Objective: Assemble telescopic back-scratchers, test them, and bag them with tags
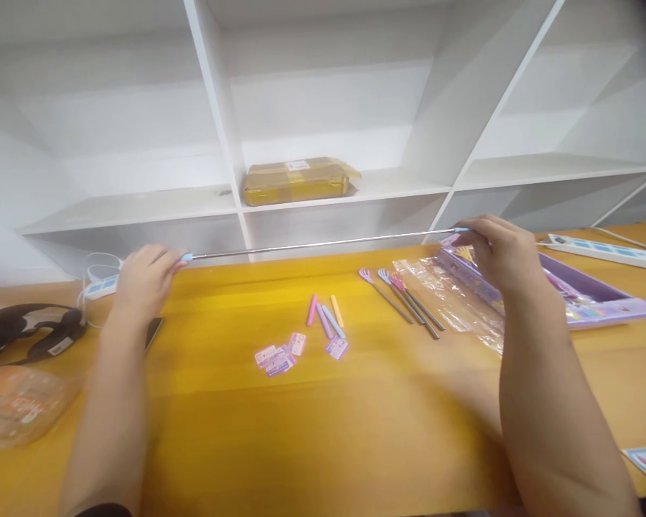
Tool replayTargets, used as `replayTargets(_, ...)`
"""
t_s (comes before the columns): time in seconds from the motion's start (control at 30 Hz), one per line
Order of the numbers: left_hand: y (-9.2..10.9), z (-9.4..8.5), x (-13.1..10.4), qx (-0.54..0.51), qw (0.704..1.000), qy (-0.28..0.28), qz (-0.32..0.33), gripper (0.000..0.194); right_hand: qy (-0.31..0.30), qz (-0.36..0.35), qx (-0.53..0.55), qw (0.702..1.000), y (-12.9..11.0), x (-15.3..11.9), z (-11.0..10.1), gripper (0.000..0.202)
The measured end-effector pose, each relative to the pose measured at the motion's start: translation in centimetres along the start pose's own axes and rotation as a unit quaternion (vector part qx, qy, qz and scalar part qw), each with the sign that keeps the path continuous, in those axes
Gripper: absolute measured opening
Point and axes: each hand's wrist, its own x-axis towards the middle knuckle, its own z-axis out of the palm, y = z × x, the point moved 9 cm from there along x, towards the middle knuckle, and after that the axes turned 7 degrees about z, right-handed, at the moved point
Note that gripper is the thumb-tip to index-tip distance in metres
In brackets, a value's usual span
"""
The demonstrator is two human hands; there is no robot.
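Stretched between my hands above the table is a telescopic back scratcher [312, 245], its thin metal rod drawn out long and nearly level. My left hand [146, 278] is closed on its light blue left end. The light blue right end is pinched in my right hand [498, 248], which hides most of that tip. Below lie several short coloured tubes [326, 316] in pink, purple, blue and yellow. Small printed cards [277, 359] lie in front of them. To the right rest several more back scratchers [403, 298] with pink, blue and purple claw heads and metal rods.
A purple display box [614, 309] and clear plastic wrap [436, 287] lie at the right. Power strips [608, 250] sit toward the back. A black padded item [32, 334] and an orange-printed bag [24, 406] are on the left. A taped carton [301, 181] stands on the white shelf [398, 185].
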Motion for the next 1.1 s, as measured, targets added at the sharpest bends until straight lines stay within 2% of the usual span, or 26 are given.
replayTargets(0.1, 0.5, -0.4, 0.1, 0.019, 1.0, 0.013, 0.008, 0.053, -0.019, -0.024, 0.016, 0.999, -0.8, -0.1, 0.2, 0.024)
replayTargets(0.2, 2.0, -0.4, 0.5, 0.028, 0.999, 0.012, 0.011, 0.053, -0.04, -0.042, 0.021, 0.998, -2.4, -0.3, 0.9, 0.025)
replayTargets(0.43, 7.5, 0.1, 1.6, 0.022, 1.0, 0.013, 0.013, 0.042, -0.067, -0.154, 0.071, 0.983, -9.7, -2.1, 4.1, 0.027)
replayTargets(0.57, 9.1, 0.0, 1.7, 0.022, 1.0, 0.019, 0.011, 0.041, -0.072, -0.168, 0.078, 0.98, -11.7, -3.0, 5.6, 0.027)
replayTargets(0.87, 9.7, -0.2, 1.4, -0.004, 1.0, 0.005, 0.005, 0.042, -0.067, -0.169, 0.066, 0.981, -12.7, -3.2, 4.3, 0.028)
replayTargets(1.1, 13.3, 0.6, 1.3, -0.02, 0.999, 0.019, 0.031, 0.043, -0.065, -0.225, 0.056, 0.971, -16.7, -5.0, 4.6, 0.021)
